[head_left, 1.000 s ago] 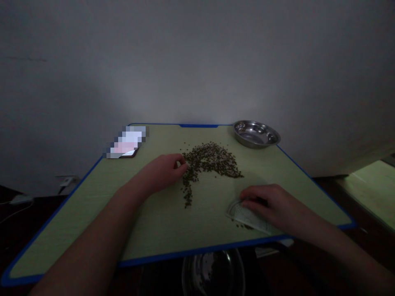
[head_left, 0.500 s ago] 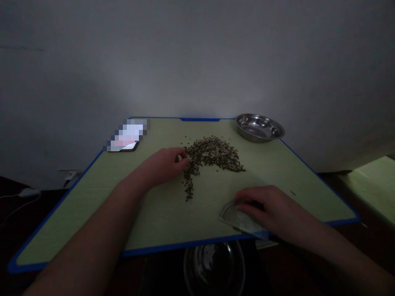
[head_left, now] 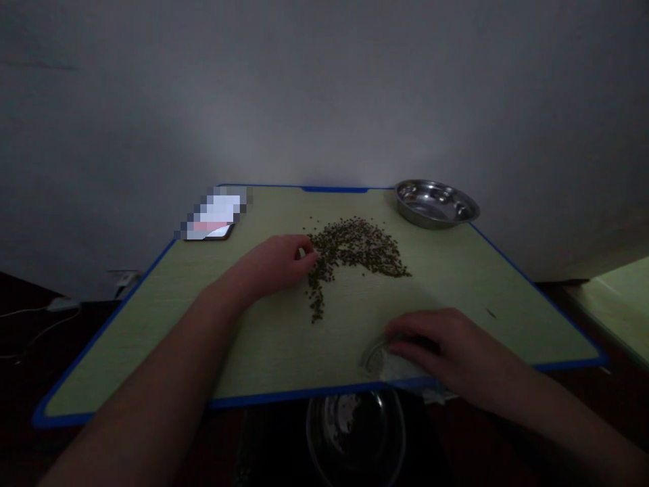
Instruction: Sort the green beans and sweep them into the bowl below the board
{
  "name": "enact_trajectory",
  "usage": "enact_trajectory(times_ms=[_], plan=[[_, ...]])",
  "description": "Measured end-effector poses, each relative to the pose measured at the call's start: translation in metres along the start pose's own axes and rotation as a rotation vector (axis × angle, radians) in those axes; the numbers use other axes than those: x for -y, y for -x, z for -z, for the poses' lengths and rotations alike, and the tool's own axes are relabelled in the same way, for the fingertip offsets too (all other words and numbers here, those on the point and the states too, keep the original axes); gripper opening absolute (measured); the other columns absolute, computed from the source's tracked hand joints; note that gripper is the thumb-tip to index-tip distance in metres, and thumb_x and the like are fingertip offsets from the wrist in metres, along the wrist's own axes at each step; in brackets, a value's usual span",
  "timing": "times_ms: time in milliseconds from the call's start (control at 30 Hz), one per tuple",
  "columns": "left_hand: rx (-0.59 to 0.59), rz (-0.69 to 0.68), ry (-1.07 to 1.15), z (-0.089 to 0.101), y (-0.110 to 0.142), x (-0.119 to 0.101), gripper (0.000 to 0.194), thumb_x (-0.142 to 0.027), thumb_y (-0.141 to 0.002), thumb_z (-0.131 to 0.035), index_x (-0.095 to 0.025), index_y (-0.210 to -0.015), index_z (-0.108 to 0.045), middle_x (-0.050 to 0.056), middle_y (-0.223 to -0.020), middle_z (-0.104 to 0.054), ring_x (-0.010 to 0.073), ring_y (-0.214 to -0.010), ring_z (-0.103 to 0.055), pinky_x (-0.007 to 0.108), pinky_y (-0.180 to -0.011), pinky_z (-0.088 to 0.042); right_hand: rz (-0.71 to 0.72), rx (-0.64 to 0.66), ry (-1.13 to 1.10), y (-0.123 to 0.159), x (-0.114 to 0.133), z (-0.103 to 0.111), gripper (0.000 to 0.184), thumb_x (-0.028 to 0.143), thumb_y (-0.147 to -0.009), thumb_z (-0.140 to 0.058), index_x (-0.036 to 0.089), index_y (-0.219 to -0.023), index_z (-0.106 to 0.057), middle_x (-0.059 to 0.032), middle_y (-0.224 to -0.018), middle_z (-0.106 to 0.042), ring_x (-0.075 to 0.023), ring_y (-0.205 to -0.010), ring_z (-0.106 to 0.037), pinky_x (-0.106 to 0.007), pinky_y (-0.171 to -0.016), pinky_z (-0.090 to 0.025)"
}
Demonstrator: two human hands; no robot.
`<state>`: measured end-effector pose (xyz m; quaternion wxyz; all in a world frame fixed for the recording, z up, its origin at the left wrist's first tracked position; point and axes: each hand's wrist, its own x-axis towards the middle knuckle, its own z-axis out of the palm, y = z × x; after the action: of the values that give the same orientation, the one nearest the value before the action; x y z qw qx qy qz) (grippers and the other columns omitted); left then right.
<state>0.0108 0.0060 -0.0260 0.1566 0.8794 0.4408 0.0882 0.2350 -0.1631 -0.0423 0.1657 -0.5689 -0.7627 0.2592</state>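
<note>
Small dark grains (head_left: pixel 357 243), like beans or seeds, lie in a curved heap with a thin tail toward me. At the heap's left edge my left hand (head_left: pixel 286 260) is closed, thumb and forefinger pinched in a ring. Whatever the fingertips hold, if anything, is too small to make out. My right hand (head_left: pixel 446 345) grips a clear half-round plastic piece (head_left: pixel 378 362), which looks like a protractor, between thumb and fingers at the table's front edge. The hand hides part of that piece.
A steel bowl (head_left: pixel 436 206) stands at the back right corner of the blue-edged table (head_left: pixel 263 372). A phone (head_left: pixel 215 216) lies at the back left. Below the front edge is another shiny bowl (head_left: pixel 355 436). One thin dark sliver (head_left: pixel 491 312) lies at right.
The whole view has shifted slightly. The plastic piece has tilted a little and overlaps the front edge more. My left hand keeps its pinch at the heap.
</note>
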Motion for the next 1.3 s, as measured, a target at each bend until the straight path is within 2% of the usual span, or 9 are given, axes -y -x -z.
enact_trajectory(times_ms=[233,433,600,767,900,967,1067,1167,1300], plan=[[-0.017,0.009,0.019,0.0,0.0,0.0,0.03,-0.04,-0.084,-0.046,-0.018,-0.088,-0.066,0.004,-0.073,-0.067,0.0154,-0.062,-0.056,0.027,-0.058,-0.037,0.039,-0.011,-0.076,0.0,0.003,0.0,0.013,0.028,-0.09,-0.056,0.025,-0.09,-0.068,0.0023,-0.085,-0.072,-0.0136,-0.076,-0.065,-0.025,-0.07,-0.047],[-0.099,0.024,0.056,0.002,0.003,0.002,0.027,-0.036,-0.084,-0.046,-0.018,-0.085,-0.066,0.003,-0.068,-0.065,0.0137,-0.058,-0.053,0.027,-0.056,-0.035,-0.075,-0.264,-0.28,-0.003,-0.004,0.004,0.015,0.034,-0.086,-0.056,0.024,-0.082,-0.066,-0.0003,-0.074,-0.069,-0.0154,-0.066,-0.063,-0.024,-0.058,-0.049],[-0.232,0.093,0.058,0.005,0.003,0.012,0.025,-0.032,-0.084,-0.044,-0.018,-0.085,-0.065,0.004,-0.072,-0.066,0.0142,-0.059,-0.053,0.028,-0.056,-0.034,-0.137,-0.387,-0.347,0.003,-0.021,-0.005,0.023,0.039,-0.088,-0.049,0.023,-0.073,-0.057,0.0029,-0.054,-0.057,-0.0133,-0.05,-0.054,-0.022,-0.047,-0.044],[-0.238,0.141,0.061,0.008,0.003,0.018,0.023,-0.032,-0.084,-0.045,-0.019,-0.085,-0.064,0.004,-0.07,-0.065,0.0148,-0.058,-0.053,0.027,-0.055,-0.032,-0.255,-0.423,-0.484,0.002,-0.029,-0.017,0.03,0.05,-0.088,-0.047,0.022,-0.085,-0.057,0.0012,-0.059,-0.064,-0.0103,-0.04,-0.044,-0.021,-0.037,-0.034],[-0.247,0.135,0.087,0.008,0.005,0.016,0.022,-0.03,-0.084,-0.044,-0.019,-0.082,-0.062,0.002,-0.066,-0.063,0.0142,-0.057,-0.053,0.026,-0.054,-0.03,-0.293,-0.445,-0.564,-0.001,-0.028,-0.021,0.035,0.055,-0.084,-0.05,0.022,-0.09,-0.058,0.0013,-0.059,-0.064,-0.0096,-0.037,-0.043,-0.02,-0.035,-0.033],[-0.239,0.122,0.098,0.008,0.006,0.014,0.022,-0.029,-0.084,-0.043,-0.019,-0.081,-0.062,0.002,-0.065,-0.062,0.0138,-0.057,-0.052,0.026,-0.053,-0.029,-0.266,-0.44,-0.564,-0.002,-0.028,-0.02,0.034,0.054,-0.083,-0.052,0.021,-0.09,-0.06,0.0006,-0.059,-0.064,-0.0119,-0.041,-0.05,-0.022,-0.038,-0.039],[-0.27,0.115,0.104,0.008,0.007,0.011,0.023,-0.03,-0.085,-0.042,-0.019,-0.078,-0.061,0.001,-0.065,-0.061,0.0138,-0.057,-0.052,0.026,-0.054,-0.029,-0.189,-0.415,-0.555,-0.005,-0.031,-0.017,0.027,0.046,-0.081,-0.058,0.022,-0.091,-0.065,-0.002,-0.064,-0.068,-0.0181,-0.061,-0.065,-0.027,-0.056,-0.052],[-0.269,0.091,0.14,0.007,0.008,0.01,0.024,-0.03,-0.086,-0.041,-0.019,-0.077,-0.061,0.001,-0.064,-0.06,0.0135,-0.057,-0.052,0.025,-0.054,-0.03,-0.161,-0.421,-0.574,-0.008,-0.033,-0.019,0.026,0.041,-0.077,-0.062,0.022,-0.094,-0.069,-0.004,-0.071,-0.071,-0.021,-0.07,-0.068,-0.03,-0.065,-0.055],[-0.263,0.034,0.154,0.006,0.009,0.008,0.025,-0.031,-0.087,-0.041,-0.019,-0.077,-0.061,0.001,-0.064,-0.06,0.0138,-0.059,-0.052,0.025,-0.055,-0.031,-0.162,-0.522,-0.609,-0.011,-0.029,-0.026,0.025,0.044,-0.077,-0.061,0.022,-0.086,-0.069,-0.0039,-0.072,-0.071,-0.0203,-0.064,-0.066,-0.031,-0.062,-0.055]])
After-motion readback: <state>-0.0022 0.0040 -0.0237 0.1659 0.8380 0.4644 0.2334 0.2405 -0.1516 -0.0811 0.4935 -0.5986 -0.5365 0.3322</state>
